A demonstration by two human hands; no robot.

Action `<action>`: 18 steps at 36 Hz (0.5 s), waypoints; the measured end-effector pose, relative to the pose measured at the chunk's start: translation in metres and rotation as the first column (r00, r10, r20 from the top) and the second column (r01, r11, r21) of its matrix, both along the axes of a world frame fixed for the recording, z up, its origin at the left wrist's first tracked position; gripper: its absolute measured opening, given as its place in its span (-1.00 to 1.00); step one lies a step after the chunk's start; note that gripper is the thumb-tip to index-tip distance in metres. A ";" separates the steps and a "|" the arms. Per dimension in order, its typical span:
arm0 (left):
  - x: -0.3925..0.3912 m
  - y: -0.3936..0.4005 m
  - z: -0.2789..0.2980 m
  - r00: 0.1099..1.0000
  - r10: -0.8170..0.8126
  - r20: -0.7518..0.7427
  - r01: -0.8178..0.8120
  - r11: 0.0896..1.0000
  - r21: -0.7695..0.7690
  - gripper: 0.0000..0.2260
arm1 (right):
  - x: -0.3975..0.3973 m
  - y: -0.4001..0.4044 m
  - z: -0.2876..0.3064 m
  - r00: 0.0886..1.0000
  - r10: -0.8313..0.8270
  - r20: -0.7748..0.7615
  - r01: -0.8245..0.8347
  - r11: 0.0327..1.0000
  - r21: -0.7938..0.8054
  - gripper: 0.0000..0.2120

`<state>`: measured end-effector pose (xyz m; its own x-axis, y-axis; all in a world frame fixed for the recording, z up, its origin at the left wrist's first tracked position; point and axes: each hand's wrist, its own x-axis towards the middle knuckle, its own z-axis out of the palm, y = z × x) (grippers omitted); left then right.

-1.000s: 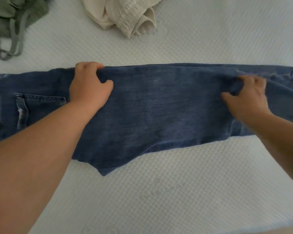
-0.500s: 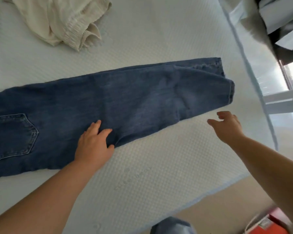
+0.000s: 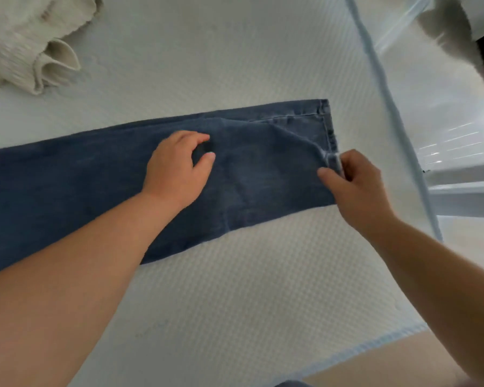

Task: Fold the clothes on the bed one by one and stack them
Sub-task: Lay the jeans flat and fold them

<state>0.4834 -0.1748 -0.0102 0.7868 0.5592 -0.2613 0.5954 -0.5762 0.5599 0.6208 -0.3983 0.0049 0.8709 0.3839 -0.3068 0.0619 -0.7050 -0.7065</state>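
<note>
Blue jeans point(image 3: 263, 169) lie folded lengthwise across the white mattress point(image 3: 235, 289), legs running from the left edge of the view to the hems at the right. My left hand point(image 3: 176, 166) rests on the leg near its middle, fingers curled and pinching a small fold of denim. My right hand point(image 3: 352, 185) grips the hem end of the jeans between thumb and fingers at the right. The waist end lies outside the view on the left.
A crumpled cream garment point(image 3: 25, 46) with an elastic waistband lies at the top left of the bed. The mattress's right edge point(image 3: 389, 121) runs diagonally, with white furniture beyond it. The near edge and tan floor point(image 3: 375, 364) show at the bottom right.
My view has swung right along the legs. My left hand slid from the near edge to the middle of the leg. My right hand, hovering open before, now holds the hem.
</note>
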 end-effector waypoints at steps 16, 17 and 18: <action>0.165 -0.017 0.028 0.800 -0.397 -0.449 0.137 0.850 -0.508 -0.47 | 0.045 -0.027 -0.004 0.933 0.069 -0.353 0.079 0.918 0.388 -0.68; 0.169 -0.015 0.026 0.825 -0.390 -0.409 0.177 0.866 -0.468 -0.61 | 0.049 -0.026 -0.010 0.890 0.018 -0.456 0.169 0.916 0.364 -0.66; 0.171 -0.013 0.023 0.860 -0.370 -0.350 0.203 0.880 -0.430 -0.75 | 0.052 -0.025 -0.016 0.832 -0.026 -0.554 0.248 0.911 0.330 -0.66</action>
<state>0.6547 -0.1879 0.0133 0.6683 0.1226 -0.7337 0.6572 -0.5594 0.5051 0.6726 -0.4238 -0.0106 0.6677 0.4533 -0.5905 -0.4738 -0.3531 -0.8067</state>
